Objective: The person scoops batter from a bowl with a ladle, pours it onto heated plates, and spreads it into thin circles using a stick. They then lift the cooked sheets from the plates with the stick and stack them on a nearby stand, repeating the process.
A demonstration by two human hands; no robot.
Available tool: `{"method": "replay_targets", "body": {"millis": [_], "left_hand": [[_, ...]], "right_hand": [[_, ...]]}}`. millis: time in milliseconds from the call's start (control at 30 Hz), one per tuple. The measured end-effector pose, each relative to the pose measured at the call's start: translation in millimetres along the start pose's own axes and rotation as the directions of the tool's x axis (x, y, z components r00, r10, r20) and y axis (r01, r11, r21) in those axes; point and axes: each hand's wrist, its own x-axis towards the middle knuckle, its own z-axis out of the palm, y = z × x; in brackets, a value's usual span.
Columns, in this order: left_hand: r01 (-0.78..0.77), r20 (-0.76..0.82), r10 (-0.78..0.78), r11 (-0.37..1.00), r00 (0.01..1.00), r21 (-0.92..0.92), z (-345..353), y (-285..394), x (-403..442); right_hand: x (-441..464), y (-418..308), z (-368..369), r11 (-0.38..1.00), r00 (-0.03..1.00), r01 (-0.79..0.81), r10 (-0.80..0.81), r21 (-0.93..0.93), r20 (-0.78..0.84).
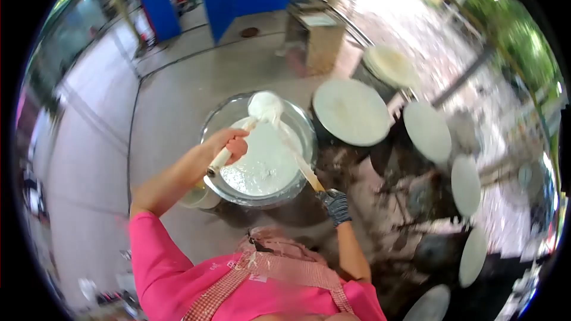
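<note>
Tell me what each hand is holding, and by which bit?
The left hand holds a ladle by its handle; the gloved right hand holds a wooden stick by its near end.

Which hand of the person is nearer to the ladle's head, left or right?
Left. The left hand grips the ladle's handle, just below the ladle's head. The right hand is farther, outside the bowl in this view, holding a stick.
</note>
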Motion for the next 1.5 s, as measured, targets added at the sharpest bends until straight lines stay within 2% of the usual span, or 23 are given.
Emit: {"method": "replay_targets", "body": {"millis": [100,133,200,267,300,333,367,533,567,633,667,733,767,833,867,900,967,1033,1167,1233,1333,1433,1500], "left_hand": [[-0.075,0.177,0.015,0.938,0.984,0.338,52.2,-34.9,2.6],[-0.177,0.241,0.067,0.863,0.968,0.474,73.7,-49.3,8.6],[-0.386,0.431,0.101,0.655,0.897,0.649,109.4,-85.1,32.1],[-0.331,0.437,-0.008,0.641,0.9,0.693,134.0,-126.3,82.8],[-0.274,0.402,-0.063,0.635,0.914,0.723,150.4,-155.8,100.8],[0.147,0.334,-0.464,0.735,0.821,0.662,154.3,-162.2,140.2],[0.578,0.278,-0.773,0.617,0.57,0.534,159.6,-180.1,181.5],[0.778,0.059,-0.853,0.5,0.519,0.38,171.4,-364.3,301.1],[0.831,-0.005,-0.895,0.413,0.447,0.373,178.4,-409.1,311.6],[0.906,-0.051,-0.988,0.111,0.144,0.408,183.0,-495.9,335.8],[0.732,-0.063,-0.971,0.131,0.231,0.668,192.1,-538.7,336.7],[0.75,-0.31,-0.94,-0.102,0.144,0.654,225.4,-618.9,317.6],[0.714,-0.427,-0.899,-0.232,0.103,0.66,241.5,-657.8,308.8],[0.212,-0.283,-0.937,-0.24,0.203,0.947,263.1,-729.6,297.3],[0.066,-0.313,-0.905,-0.307,0.29,0.949,269.8,-763.3,293.2],[-0.084,-0.312,-0.872,-0.368,0.377,0.926,274.7,-797.5,292.6],[-0.371,-0.224,-0.9,-0.367,0.374,0.853,268.7,-854.4,295.9],[-0.463,-0.134,-0.895,-0.342,0.425,0.818,235.8,-899.7,310.8],[-0.861,0.068,-0.97,-0.172,0.232,0.479,216.7,-958.1,382.3],[-0.995,0.396,-0.916,-0.088,0.059,-0.054,228.3,-960.3,406.4],[-0.951,0.305,-0.951,-0.144,0.056,-0.274,258.8,-948.1,402.8],[-0.987,0.309,-0.951,-0.029,-0.021,-0.157,260.0,-952.3,393.5],[-0.999,0.408,-0.913,0.029,-0.01,0.041,275.4,-959.4,374.7]], "right_hand": [[-61.1,36.3,-32.9,0.991,0.976,-0.049,0.021,-0.126,-0.218],[-80.8,55.3,-37.5,0.932,0.903,0.236,-0.105,0.274,-0.417],[-124.0,37.0,-64.6,0.947,0.803,0.23,-0.055,0.223,-0.594],[-138.4,77.4,-60.4,0.8,0.779,0.317,0.087,0.509,-0.621],[-138.7,112.6,-53.3,0.947,0.758,0.172,0.049,0.271,-0.651],[-130.5,157.0,-33.8,0.987,0.733,0.102,0.009,0.122,-0.681],[-148.5,198.5,-16.8,1.0,0.732,0.012,-0.024,-0.023,-0.68],[-345.1,236.0,31.5,0.792,0.556,-0.186,0.572,0.581,-0.602],[-381.6,237.0,43.8,0.714,0.44,-0.176,0.673,0.678,-0.595],[-434.8,239.5,76.5,0.734,0.25,-0.533,0.613,0.422,-0.749],[-461.4,240.9,93.1,0.64,0.15,-0.698,0.569,0.321,-0.809],[-502.7,276.1,139.9,0.136,-0.196,-0.819,0.846,0.557,-0.495],[-518.8,285.3,150.3,0.134,-0.335,-0.764,0.755,0.632,-0.564],[-537.6,254.7,95.1,0.053,-0.613,-0.511,0.677,0.858,-0.407],[-536.5,240.2,67.3,0.297,-0.707,-0.38,0.518,0.876,-0.482],[-536.9,211.6,20.6,0.09,-0.691,-0.365,0.641,0.926,-0.335],[-527.4,229.9,-7.7,0.442,-0.649,-0.426,0.459,0.79,-0.606],[-510.4,256.3,-52.7,0.173,-0.629,-0.51,0.593,0.842,-0.503],[-498.0,359.9,-24.6,-0.14,-0.756,-0.456,0.582,0.879,-0.3],[-510.4,368.0,1.8,0.372,-0.788,-0.043,0.558,0.927,-0.261],[-493.3,385.9,-35.4,0.467,-0.837,-0.459,0.06,0.756,-0.545],[-491.6,399.9,-30.5,-0.146,-0.687,-0.705,-0.103,0.694,-0.719],[-484.9,430.8,-33.3,-0.657,-0.618,-0.574,-0.044,0.488,-0.785]]}}
